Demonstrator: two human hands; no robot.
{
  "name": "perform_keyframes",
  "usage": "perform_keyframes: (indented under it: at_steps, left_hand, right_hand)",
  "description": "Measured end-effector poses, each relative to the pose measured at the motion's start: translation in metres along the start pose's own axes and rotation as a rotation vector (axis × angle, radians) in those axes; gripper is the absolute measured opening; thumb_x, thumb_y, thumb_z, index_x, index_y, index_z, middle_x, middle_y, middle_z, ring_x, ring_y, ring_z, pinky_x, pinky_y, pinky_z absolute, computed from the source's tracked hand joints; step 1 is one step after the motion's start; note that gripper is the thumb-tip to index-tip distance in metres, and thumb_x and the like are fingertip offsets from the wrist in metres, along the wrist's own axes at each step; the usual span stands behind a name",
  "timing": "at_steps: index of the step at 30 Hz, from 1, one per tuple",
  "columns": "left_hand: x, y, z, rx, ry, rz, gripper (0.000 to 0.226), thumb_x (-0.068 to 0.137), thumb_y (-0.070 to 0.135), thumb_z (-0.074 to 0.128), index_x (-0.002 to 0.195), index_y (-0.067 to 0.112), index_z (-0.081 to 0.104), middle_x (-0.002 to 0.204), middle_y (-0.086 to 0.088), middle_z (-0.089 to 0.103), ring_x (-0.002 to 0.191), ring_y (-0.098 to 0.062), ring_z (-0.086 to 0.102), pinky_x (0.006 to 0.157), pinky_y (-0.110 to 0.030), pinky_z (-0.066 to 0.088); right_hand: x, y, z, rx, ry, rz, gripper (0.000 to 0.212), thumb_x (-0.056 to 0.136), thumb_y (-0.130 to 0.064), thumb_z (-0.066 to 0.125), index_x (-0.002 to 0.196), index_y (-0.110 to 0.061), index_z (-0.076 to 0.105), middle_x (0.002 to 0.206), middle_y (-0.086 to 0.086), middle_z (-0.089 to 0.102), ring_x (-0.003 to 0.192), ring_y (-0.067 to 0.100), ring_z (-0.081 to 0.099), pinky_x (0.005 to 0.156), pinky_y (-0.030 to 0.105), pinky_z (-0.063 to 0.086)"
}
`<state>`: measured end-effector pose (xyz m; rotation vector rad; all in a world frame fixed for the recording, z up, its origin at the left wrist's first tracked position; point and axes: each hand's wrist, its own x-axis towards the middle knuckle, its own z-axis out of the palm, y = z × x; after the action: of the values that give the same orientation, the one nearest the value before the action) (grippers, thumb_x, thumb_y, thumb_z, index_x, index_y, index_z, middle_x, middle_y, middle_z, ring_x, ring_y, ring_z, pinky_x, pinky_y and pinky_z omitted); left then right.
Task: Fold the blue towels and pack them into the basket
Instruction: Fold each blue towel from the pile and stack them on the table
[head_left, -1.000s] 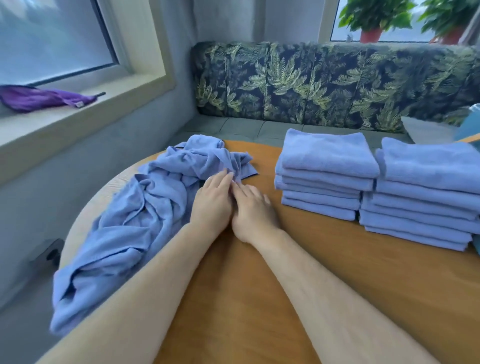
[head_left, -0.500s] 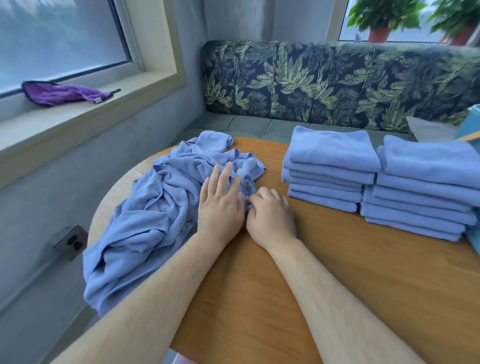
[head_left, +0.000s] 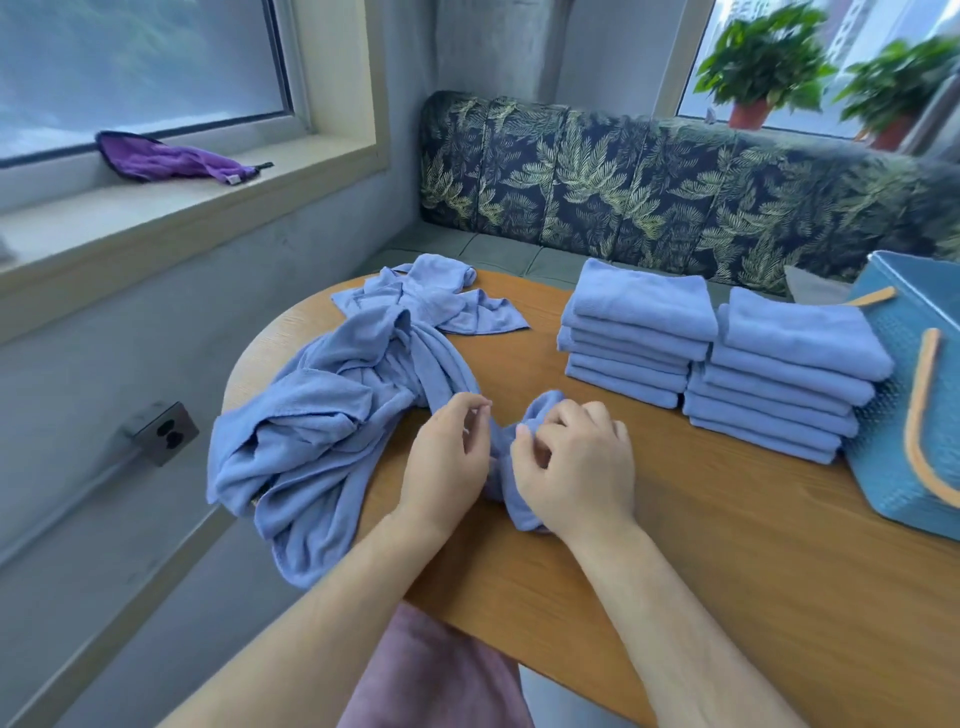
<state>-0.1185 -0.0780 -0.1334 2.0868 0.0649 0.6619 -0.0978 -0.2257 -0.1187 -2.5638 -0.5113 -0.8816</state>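
Observation:
A heap of crumpled blue towels (head_left: 322, 410) lies on the left of the round wooden table (head_left: 727, 545), partly hanging over its edge. One towel from the heap is drawn out toward me. My right hand (head_left: 576, 467) grips a bunched end of it. My left hand (head_left: 447, 457) pinches the same towel just to the left, fingers curled. Two stacks of folded blue towels (head_left: 639, 332) (head_left: 784, 374) stand side by side at the back right. A blue basket (head_left: 883, 467) with tan handles sits at the table's right edge.
A leaf-patterned bench backrest (head_left: 675, 192) runs behind the table. A purple cloth (head_left: 166, 158) lies on the windowsill at left. Potted plants (head_left: 763, 67) stand on the far sill. A wall socket (head_left: 163, 431) is left of the table.
Both hands have pulled back toward me from the heap, dragging one towel out. They went from lying on the cloth to gripping it. The view widened and the basket came into sight.

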Motion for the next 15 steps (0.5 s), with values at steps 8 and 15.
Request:
perform_keyframes:
  at_steps: [8, 15]
  left_hand:
    - [-0.02, 0.003, -0.005, -0.029, 0.177, -0.216, 0.004, 0.096, 0.016, 0.06, 0.1, 0.015, 0.062, 0.093, 0.0, 0.059, 0.088, -0.019, 0.061, 0.083, -0.042, 0.052]
    - [-0.011, -0.013, -0.009, -0.292, -0.019, -0.351, 0.044, 0.097, 0.035, 0.055, 0.138, 0.018, 0.051, 0.135, 0.003, 0.058, 0.127, -0.011, 0.054, 0.11, -0.042, 0.044]
  right_hand:
    - [0.059, -0.04, 0.019, 0.156, -0.682, 0.207, 0.04, 0.102, -0.043, 0.049, 0.133, -0.018, 0.057, 0.127, 0.004, 0.062, 0.121, 0.027, 0.055, 0.102, 0.043, 0.042]
    - [0.09, -0.045, 0.023, 0.422, -0.61, 0.398, 0.018, 0.096, -0.017, 0.042, 0.08, -0.012, 0.047, 0.074, 0.005, 0.053, 0.065, 0.019, 0.046, 0.059, 0.034, 0.036]
